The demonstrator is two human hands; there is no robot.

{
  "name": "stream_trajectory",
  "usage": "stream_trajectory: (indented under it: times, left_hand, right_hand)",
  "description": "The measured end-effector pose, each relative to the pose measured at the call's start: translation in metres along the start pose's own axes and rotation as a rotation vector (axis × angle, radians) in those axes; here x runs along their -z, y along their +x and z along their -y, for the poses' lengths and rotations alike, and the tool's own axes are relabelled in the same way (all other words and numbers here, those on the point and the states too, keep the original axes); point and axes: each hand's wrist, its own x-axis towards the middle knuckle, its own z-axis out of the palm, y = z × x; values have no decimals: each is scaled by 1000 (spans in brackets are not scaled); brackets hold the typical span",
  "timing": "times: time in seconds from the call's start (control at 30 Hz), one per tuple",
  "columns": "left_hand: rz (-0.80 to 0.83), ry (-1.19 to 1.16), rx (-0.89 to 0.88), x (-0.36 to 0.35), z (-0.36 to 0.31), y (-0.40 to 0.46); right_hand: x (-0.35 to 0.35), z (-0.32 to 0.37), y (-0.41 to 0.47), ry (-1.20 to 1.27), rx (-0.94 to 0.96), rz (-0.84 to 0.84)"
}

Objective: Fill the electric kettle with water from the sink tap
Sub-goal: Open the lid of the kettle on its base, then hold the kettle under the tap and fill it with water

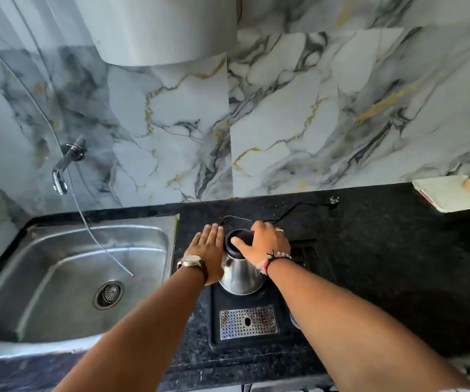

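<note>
A steel electric kettle (241, 274) with a black lid stands on a black base tray (256, 339) on the dark counter, right of the sink. My left hand (207, 251) lies flat against the kettle's left side, fingers straight. My right hand (265, 244) rests on the black lid with fingers spread over it. The steel sink (67, 278) is at the left, its drain visible and its basin dry-looking. The chrome tap (64, 168) sticks out of the marble wall above the sink's back left; no water runs from it.
A thin white hose (98, 244) hangs from the wall into the sink. The kettle's black cord (299, 207) runs back to a plug near the wall. A perforated drip grate (248, 322) sits in the tray's front. A white board (451, 193) with a small cup lies far right.
</note>
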Motion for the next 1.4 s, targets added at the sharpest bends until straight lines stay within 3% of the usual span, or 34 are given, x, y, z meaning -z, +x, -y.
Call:
stream_trajectory:
  times: [0.17,0.3,0.53,0.77,1.0,1.17,1.4]
  left_hand:
    - [-5,-50,45,-12,-4,-2]
    - [13,-70,41,-11,0,0]
    - [16,-90,6,-10,5,0]
    - [1,-68,-13,-18,9,5]
    - [-41,-65,4,-14,19,10]
    - [-106,-131,34,2,40,0]
    - [-160,-163,136,24,110,-20]
  right_hand:
    - [-11,5,2,-87,-57,-40]
    - [-2,3,11,89,-65,5]
    - [-8,-39,7,700,-167,-236]
    - [-49,-83,6,791,-201,-136]
    - [-56,-62,21,882,-191,-277]
    - [-40,-36,33,891,-153,-288]
    - [-40,49,49,879,-64,-257]
